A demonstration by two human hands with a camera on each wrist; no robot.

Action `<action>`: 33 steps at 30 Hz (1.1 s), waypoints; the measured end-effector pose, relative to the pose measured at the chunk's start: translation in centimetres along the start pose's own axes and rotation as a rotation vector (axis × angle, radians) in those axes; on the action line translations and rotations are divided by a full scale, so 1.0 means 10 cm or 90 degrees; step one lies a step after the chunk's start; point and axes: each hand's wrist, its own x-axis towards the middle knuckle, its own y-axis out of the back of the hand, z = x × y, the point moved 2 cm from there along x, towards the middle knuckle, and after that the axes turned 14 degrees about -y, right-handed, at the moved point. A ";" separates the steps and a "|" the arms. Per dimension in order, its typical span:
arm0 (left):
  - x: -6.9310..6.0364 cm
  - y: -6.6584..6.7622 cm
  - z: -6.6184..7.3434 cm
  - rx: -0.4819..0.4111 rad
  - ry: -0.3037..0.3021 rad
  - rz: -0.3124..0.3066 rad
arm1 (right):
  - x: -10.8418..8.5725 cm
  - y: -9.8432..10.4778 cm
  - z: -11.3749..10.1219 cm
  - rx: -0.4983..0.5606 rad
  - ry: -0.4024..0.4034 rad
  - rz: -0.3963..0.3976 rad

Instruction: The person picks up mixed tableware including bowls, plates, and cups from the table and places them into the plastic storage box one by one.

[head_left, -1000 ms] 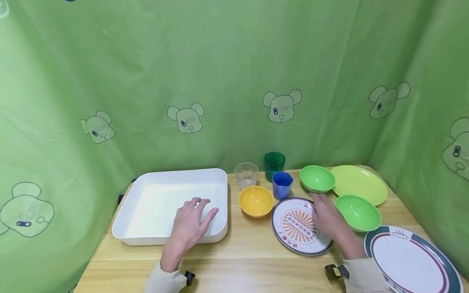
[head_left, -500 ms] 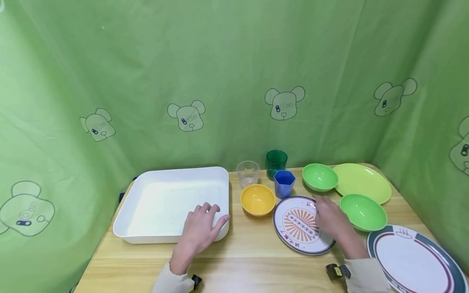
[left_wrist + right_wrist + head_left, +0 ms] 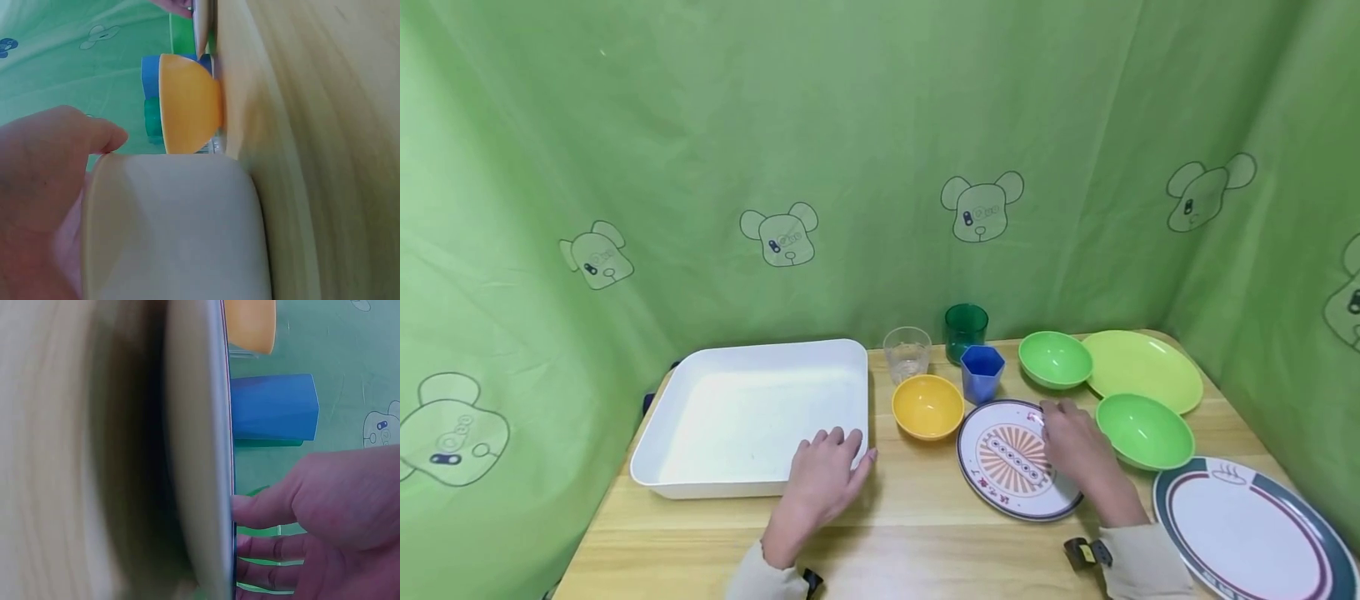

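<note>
- In the head view, the patterned plate [image 3: 1011, 462] is lying on the wooden surface [image 3: 925, 542], to the right of the white bin [image 3: 745, 417].
- The right grip [image 3: 1078, 446], a bare hand, is pinching this plate at the side away from the bin; the right wrist view is showing the plate's pale underside, which the head view is hiding.
- The left grip [image 3: 820, 479], also bare, is hovering loose and released at the bin's near right corner; the left wrist view is showing its thumb beside the rim.
- The bin is showing its inner floor to the head view, but its outer wall to the left wrist view.
- Just right of the bin, a clear cup [image 3: 907, 354] is standing behind an orange bowl [image 3: 928, 408].
- Farther right of the bin, a blue cup [image 3: 981, 375] is standing before a green tumbler [image 3: 966, 335].
- Rightmost from the bin, two green bowls [image 3: 1144, 432], a lime plate [image 3: 1142, 367] and an oval plate [image 3: 1247, 529] are resting.
</note>
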 end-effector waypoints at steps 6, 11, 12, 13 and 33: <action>0.02 -0.05 0.02 0.019 -0.010 0.027 | -0.01 -0.02 -0.01 -0.001 -0.008 -0.003; 0.02 -0.08 0.03 0.038 -0.015 0.046 | -0.01 -0.03 -0.01 0.000 -0.010 -0.008; 0.02 -0.08 0.04 0.040 -0.016 0.049 | -0.01 -0.03 -0.01 0.002 -0.010 -0.009; 0.02 -0.08 0.04 0.045 -0.017 0.053 | -0.01 -0.04 -0.01 0.004 -0.011 -0.010; 0.03 -0.11 0.14 0.118 -0.019 0.066 | -0.06 0.16 -0.05 0.055 -0.062 -0.064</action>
